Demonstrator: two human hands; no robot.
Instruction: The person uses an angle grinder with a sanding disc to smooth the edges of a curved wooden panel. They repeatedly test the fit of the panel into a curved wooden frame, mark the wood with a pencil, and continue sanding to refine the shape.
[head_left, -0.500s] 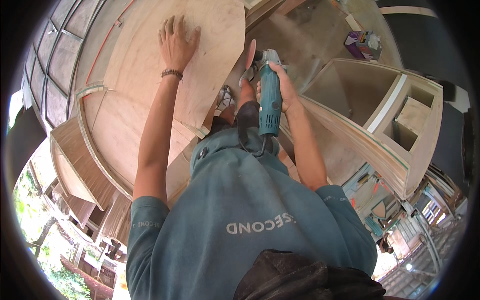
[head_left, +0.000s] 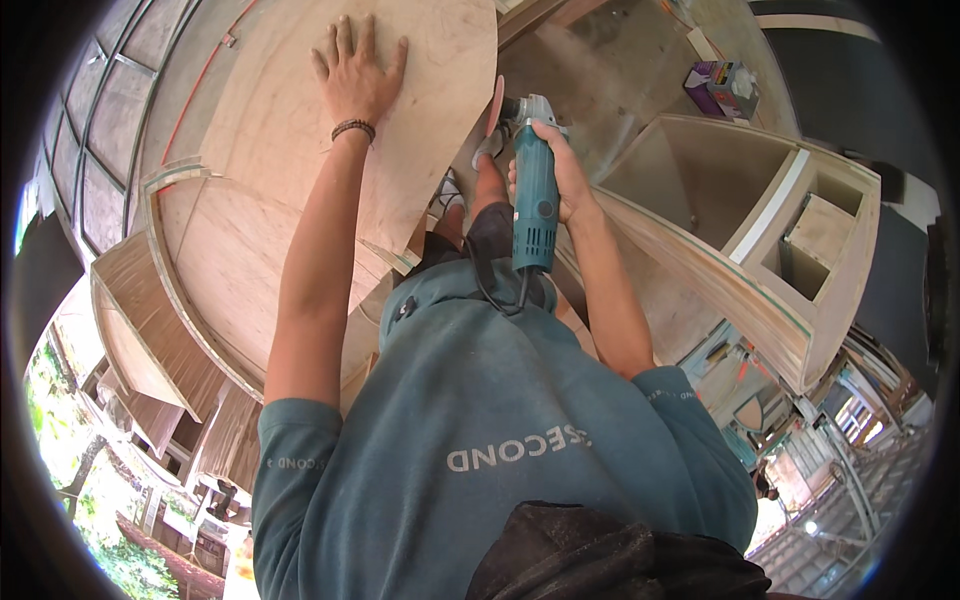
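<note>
My left hand lies flat with fingers spread on a pale plywood panel. In my right hand is a teal angle grinder, gripped round its body. A reddish sanding disc on the grinder's head stands edge-on at the right edge of the panel. Whether the disc touches the wood I cannot tell. From the grinder's rear end a dark cord loops down against my shirt.
An open wooden cabinet frame with compartments lies to the right. A purple and grey box sits on the floor beyond it. Curved wooden pieces stand at the left, below a metal grid. Tools lie at the lower right.
My left hand has slid slightly up and to the right on the panel. The grinder has shifted a little left and up with my right hand, its disc still beside the panel's edge.
</note>
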